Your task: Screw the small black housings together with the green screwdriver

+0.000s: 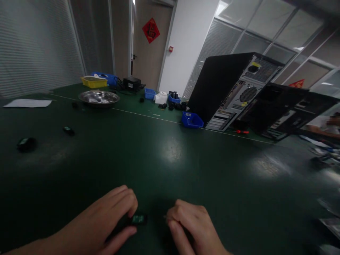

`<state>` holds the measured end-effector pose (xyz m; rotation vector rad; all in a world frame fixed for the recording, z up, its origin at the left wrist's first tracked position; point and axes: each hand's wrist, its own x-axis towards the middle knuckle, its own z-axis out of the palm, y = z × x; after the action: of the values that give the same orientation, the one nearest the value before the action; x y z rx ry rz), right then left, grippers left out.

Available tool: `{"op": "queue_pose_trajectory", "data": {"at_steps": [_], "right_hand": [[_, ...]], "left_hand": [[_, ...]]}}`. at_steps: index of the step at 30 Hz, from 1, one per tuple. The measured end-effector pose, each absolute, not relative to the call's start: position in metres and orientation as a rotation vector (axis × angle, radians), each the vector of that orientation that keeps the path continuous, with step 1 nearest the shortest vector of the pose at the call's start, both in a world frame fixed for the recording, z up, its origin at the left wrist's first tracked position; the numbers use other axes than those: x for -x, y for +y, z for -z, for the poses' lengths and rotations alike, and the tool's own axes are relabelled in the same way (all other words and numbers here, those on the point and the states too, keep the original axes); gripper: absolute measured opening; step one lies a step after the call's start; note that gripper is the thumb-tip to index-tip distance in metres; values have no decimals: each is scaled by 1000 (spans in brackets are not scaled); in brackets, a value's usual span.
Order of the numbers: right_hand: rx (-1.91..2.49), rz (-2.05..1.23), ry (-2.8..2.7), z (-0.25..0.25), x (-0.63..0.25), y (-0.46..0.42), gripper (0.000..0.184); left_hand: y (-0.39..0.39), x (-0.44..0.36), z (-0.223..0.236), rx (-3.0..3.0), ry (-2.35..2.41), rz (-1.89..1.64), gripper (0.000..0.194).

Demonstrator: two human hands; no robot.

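Note:
At the bottom of the view, my left hand (114, 214) is closed, thumb and fingers around one end of a small black case with a green circuit board (139, 219). Just to the right, my right hand (192, 225) is closed in a pinch. A tiny thin tip (165, 216) shows at its fingertips, too small and blurred to name. Between the two hands there is a gap. Two similar small dark pieces, one round-ended (26, 144) and one narrower (68, 131), lie apart on the table at the left.
On the green table (148, 152) stand a steel bowl (99, 103), a yellow tray (94, 83), blue bins (191, 120) and a black power-supply-like box (132, 84). Computer towers (223, 76) stand at the right rear. Part of another person (322, 126) shows at the far right.

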<state>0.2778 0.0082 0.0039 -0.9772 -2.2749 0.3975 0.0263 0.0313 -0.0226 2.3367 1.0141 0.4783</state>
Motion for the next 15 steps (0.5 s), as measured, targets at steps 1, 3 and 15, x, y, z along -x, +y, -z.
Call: {"op": "queue_pose_trajectory", "data": {"at_steps": [1,3,15], "right_hand": [[987,-373,-2280,-5,-278,8,11],[1000,-344,-2250,-3,-278,7,21],[1116,-339,-1473,7,-287,4,30]], "left_hand": [[32,-26,20,-2330,1001,-430,6],[35,-26,16,-2311,995,-376,9],[37,-20,15,-2261,927,-540,27]]}}
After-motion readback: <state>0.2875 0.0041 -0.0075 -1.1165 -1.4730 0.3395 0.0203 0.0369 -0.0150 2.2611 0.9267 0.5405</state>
